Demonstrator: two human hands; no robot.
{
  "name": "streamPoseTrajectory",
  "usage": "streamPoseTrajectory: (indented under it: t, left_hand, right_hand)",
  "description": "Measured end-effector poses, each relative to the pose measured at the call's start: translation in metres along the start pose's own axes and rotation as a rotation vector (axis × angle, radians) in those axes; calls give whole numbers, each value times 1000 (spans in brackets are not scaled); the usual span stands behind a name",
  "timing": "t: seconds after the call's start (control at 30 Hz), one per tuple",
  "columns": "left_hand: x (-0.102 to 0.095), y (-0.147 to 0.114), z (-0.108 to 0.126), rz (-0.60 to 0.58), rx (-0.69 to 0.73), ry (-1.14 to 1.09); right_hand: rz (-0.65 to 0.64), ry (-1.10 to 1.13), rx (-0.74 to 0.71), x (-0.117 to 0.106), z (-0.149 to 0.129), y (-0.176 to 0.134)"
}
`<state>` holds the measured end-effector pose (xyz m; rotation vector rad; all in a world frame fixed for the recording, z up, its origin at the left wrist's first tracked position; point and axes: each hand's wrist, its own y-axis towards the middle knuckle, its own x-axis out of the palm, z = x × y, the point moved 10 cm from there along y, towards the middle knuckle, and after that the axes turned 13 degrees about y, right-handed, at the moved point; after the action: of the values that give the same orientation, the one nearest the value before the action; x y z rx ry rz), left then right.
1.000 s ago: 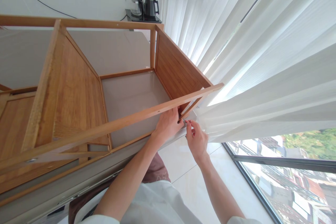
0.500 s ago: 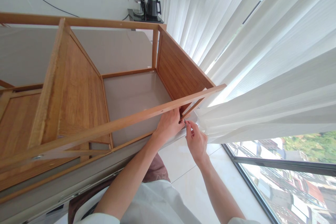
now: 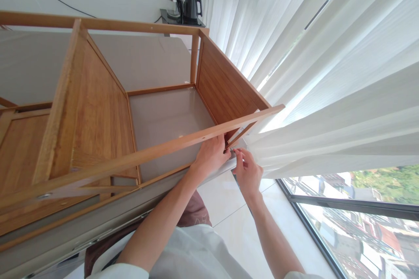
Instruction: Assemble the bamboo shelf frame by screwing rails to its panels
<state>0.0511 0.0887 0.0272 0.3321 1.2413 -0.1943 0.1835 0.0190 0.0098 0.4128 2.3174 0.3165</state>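
A brown wooden furniture frame (image 3: 183,141) with panelled sides stretches across the view. My left hand (image 3: 211,154) reaches under its near top rail and is closed around the lower near corner at the right end, fingertips partly hidden by the wood. Just right of that corner, my right hand (image 3: 248,172) is closed in a pinch. Between its thumb and forefinger is a small thin metal piece (image 3: 232,151), pointing at the corner; its exact kind is too small to make out.
The frame stands on a grey padded surface (image 3: 170,111). White curtains (image 3: 314,96) hang close by on the right, with a window (image 3: 366,226) below. At the back, a black kettle (image 3: 191,6) sits on a dark stand. Pale floor tiles (image 3: 225,213) lie beneath my arms.
My right hand has shifted slightly right and turned a little, still pinching the small metal piece. My left hand keeps its place at the corner.
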Motion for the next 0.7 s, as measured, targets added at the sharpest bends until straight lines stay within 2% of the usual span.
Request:
streamPoseTrajectory:
  t: [0.2,0.5,0.7]
  left_hand:
    - [0,0,0,-9,8,2]
    - [0,1,0,-3,-7,-5]
    - [0,0,0,-18,2,-7]
  right_hand:
    - [-12,2,32,5,-1,-4]
    - [17,90,133,-2,0,-1]
    - [-16,54,47,2,1,-2]
